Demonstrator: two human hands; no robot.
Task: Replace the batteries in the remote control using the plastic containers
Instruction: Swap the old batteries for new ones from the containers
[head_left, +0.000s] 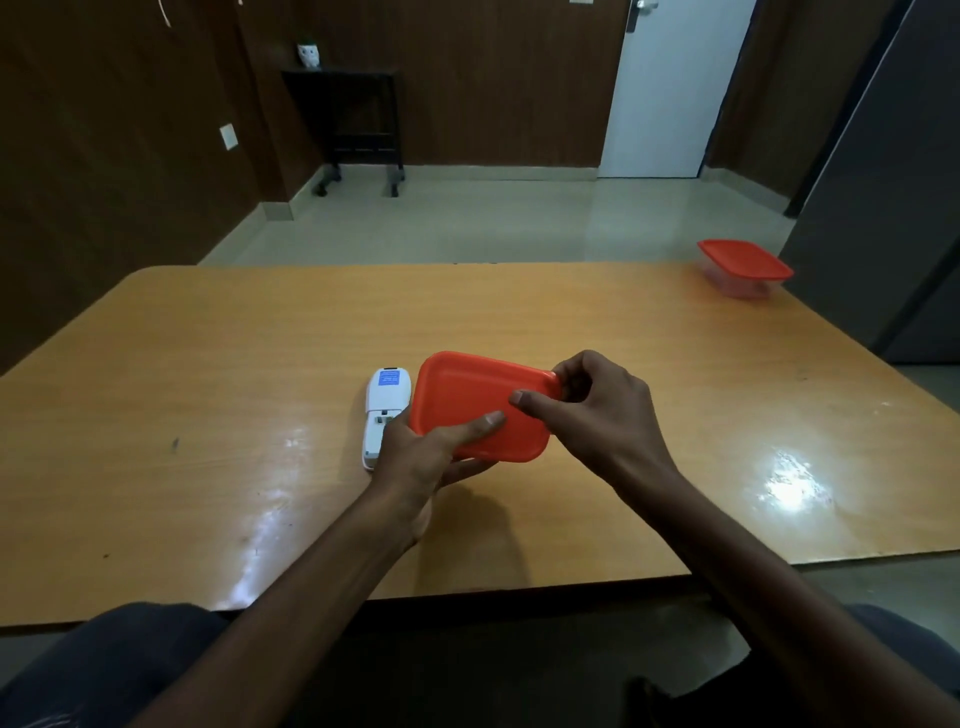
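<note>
On a wooden table (208, 364), a white remote control (383, 400) lies face down, its battery bay open. Just right of it, the person's left hand (421, 457) grasps a container by its near edge, thumb pressed on its orange lid (467, 400). The right hand (592, 410) pinches the lid's far right corner. The lid-opening step seems underway; next, that corner likely needs peeling upward. A second lidded container (745, 270) sits at the far right, well apart.
</note>
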